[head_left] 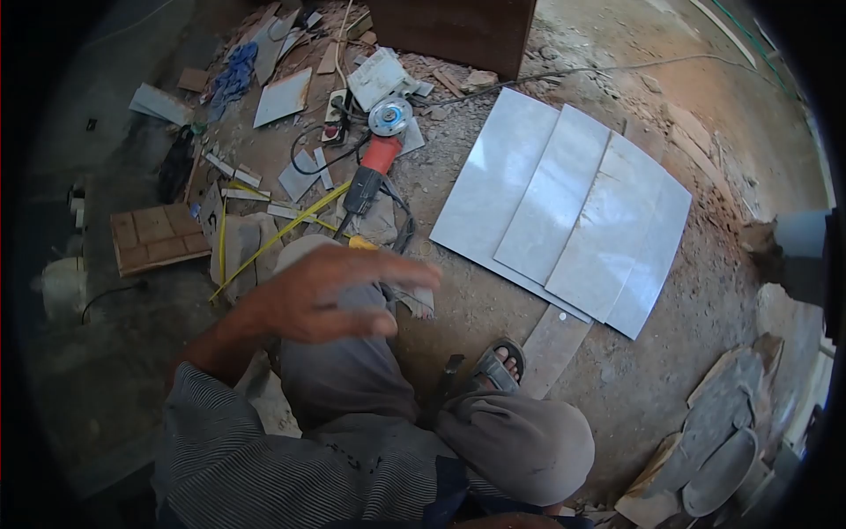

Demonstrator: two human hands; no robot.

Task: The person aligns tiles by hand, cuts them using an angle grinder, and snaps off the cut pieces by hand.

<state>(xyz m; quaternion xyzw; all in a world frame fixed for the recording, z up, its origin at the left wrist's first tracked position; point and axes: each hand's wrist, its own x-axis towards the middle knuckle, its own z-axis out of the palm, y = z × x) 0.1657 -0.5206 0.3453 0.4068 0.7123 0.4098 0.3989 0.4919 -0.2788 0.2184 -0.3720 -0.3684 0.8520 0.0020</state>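
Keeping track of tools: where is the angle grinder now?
In the head view's upper half, left of centre, the angle grinder lies beyond the left hand, left of the pale tiles.

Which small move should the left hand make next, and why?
Perhaps the left hand should reach forward to the red-and-black angle grinder. The hand looks open and empty, and the grinder lies ahead with its black handle end nearer and its silver round disc farther.

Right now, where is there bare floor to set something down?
Bare floor lies between the tiles and broken pieces at lower right, and between the left hand and those tiles. Crowded: around the angle grinder, with yellow strips and tile pieces.
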